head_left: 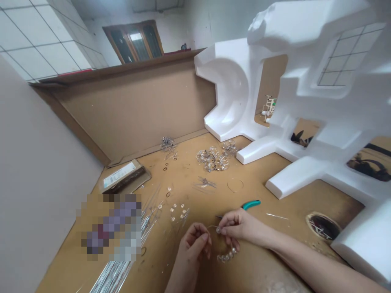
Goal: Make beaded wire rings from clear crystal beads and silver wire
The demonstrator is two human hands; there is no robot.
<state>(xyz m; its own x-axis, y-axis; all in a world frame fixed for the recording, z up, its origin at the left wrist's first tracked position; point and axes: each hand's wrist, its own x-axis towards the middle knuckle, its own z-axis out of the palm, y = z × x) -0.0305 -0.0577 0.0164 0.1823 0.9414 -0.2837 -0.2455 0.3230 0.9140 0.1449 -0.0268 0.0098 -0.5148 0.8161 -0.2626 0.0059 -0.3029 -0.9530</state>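
Observation:
My left hand [194, 246] has its thumb and fingers pinched on one end of a thin wire. My right hand [241, 226] pinches the same wire at a clear round bead. From below those right fingers hangs a curved run of several clear beads [227, 256], just above the table. Pliers with teal handles [252, 204] lie behind my right hand, partly hidden by it. Loose clear beads [182, 211] lie on the table beyond my left hand.
Straight silver wires [113, 276] lie in a bundle at left, near a small box [124, 177]. Bent wire pieces [213, 158] are heaped farther back. White molded foam [284, 179] stands along the right, near a round hole [324, 226]. A cardboard wall [137, 110] closes the back.

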